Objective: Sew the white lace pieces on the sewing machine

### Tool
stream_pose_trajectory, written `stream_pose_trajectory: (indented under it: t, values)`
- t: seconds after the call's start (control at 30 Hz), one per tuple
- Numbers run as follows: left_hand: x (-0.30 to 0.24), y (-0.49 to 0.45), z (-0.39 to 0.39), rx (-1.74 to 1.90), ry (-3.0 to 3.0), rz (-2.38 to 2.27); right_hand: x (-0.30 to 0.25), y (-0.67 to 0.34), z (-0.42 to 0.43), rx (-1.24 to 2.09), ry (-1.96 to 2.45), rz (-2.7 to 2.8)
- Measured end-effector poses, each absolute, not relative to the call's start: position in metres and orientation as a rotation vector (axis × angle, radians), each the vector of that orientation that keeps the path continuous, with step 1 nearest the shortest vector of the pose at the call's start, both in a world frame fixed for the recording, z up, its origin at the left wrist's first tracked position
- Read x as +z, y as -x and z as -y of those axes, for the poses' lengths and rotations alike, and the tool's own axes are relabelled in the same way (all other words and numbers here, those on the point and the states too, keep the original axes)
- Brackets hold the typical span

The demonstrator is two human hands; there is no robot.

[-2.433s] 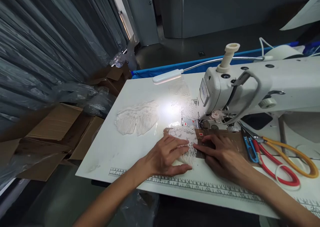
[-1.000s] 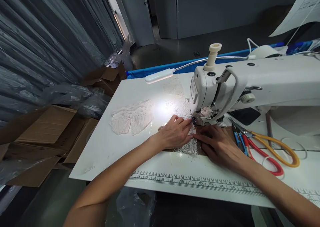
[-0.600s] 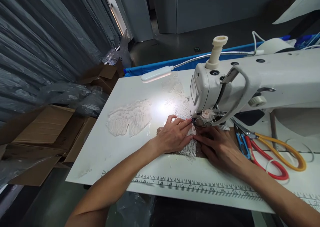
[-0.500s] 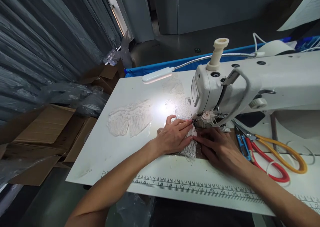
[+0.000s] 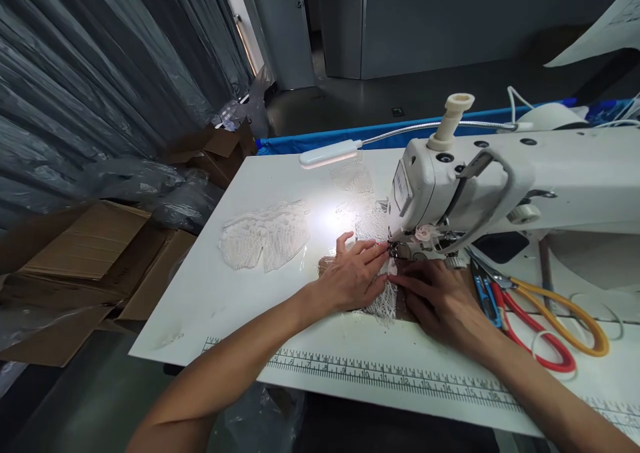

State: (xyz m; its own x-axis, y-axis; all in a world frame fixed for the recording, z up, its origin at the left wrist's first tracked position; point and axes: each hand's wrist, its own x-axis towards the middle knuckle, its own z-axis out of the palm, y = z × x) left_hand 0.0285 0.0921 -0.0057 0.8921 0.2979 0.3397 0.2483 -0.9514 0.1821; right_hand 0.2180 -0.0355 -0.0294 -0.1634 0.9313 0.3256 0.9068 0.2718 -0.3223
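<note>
Under the needle end of a white sewing machine [image 5: 415, 180] lies a strip of white lace [image 5: 384, 303], its near end fraying out over a brown piece beneath. My left hand [image 5: 353, 276] rests flat on the lace, fingers stretched toward the presser foot. On the right of the lace, my right hand [image 5: 435, 290] lies low on the brown piece [image 5: 404, 306], its index finger reaching to the lace edge beside my left thumb. Part of its fingers is hidden under the machine head. Neither hand grips the lace; both press on it from above.
Cut lace pieces [image 5: 265, 236] lie left on the white table [image 5: 200, 313]. Scissors with red and orange handles [image 5: 555, 320] and blue thread snips [image 5: 485, 296] lie by my right wrist. A lamp [image 5: 330, 153] shines from behind. Cardboard boxes [image 5: 90, 240] stand left of the table.
The whole view has shifted slightly, so the machine sits a little lower and further right. Both hands keep nearly the same place on the lace beside the needle.
</note>
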Motion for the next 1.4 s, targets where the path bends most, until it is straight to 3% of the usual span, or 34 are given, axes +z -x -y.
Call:
stream_pose_trajectory:
  t: [0.83, 1.4]
  values:
    - [-0.001, -0.029, -0.087, 0.707, -3.027, -0.339, -0.029, -0.219, 0.037, 0.077, 1.635, 2.1]
    - [-0.002, -0.039, -0.088, 0.565, -3.026, -0.611, -0.02, -0.204, 0.02, -0.192, 1.738, 2.076]
